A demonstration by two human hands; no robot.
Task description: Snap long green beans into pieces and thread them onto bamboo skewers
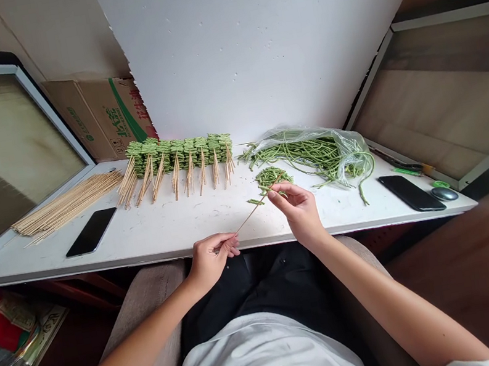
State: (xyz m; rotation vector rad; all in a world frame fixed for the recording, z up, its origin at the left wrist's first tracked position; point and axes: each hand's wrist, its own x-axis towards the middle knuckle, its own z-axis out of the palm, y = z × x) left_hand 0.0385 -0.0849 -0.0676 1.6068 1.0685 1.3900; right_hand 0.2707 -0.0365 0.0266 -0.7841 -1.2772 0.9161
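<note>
Nearest to us lie the shirt (265, 361) and dark trousers (262, 286) of the seated person. Above the worktop's (178, 234) front edge we see the left hand (213, 260), its fingers closed on the lower end of a skewer (247, 219). The skewer slants up to the right hand (298, 208), whose thumb and forefinger pinch a bean piece (269, 190) at the upper end; another piece (255, 202) sits crosswise near it. On the worktop we note one phone (92, 232) at left and a second phone (410, 193) at right, beside a mouse (444, 194). Just past the right hand is a heap of cut beans (274, 174). Farther back, we find loose sticks (67, 203) at left, stacked bean skewers (178, 151) in the middle, their bare ends toward us, and long beans (314, 152) at right, partly in a clear bag (353, 146). Behind stand a carton (97, 117) and a white board (260, 55).
</note>
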